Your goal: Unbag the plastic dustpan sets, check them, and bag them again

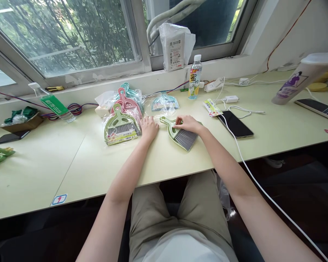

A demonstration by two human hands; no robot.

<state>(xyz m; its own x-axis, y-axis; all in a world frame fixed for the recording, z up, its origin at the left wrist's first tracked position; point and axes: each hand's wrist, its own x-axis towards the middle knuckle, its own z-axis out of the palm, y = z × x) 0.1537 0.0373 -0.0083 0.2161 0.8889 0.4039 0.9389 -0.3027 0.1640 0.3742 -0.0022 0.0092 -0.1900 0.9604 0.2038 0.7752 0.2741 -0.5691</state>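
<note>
Green set (186,138): a dustpan and brush are lying nested and unwrapped near the table's middle, bristles pointing toward the near right, handles toward the far left.
Right hand (188,124): it is reaching over the set from the right; thumb and forefinger are closing on the green part just above the bristles.
Left hand (149,128): it is resting on the table (104,167), fingers bending down close together; whether they are pressing the wrapper beside them cannot be told.
Wrapped set (123,127): another green one is lying in clear film just left of that hand, its yellow-green label showing a barcode and print too small to read.
Pink and blue sets: a pink set (123,96) and blue ones are lying behind it; a lone blue set (164,102) is lying farther right.
Lemon bottle (194,78): it is standing at the far side, its label showing 蜜 and 水.
Green-label bottle (52,103): it is standing far left; its white characters are staying unclear.
Card (212,107): it is overlapping the phone (236,124), right of the right hand; its print is too small.
Cable (251,177): it is crossing the phone and running off the near edge.
Cup (297,80): it is bearing a purple figure, far right.
Sticker (59,199): it is showing a red lightning bolt, near left.
</note>
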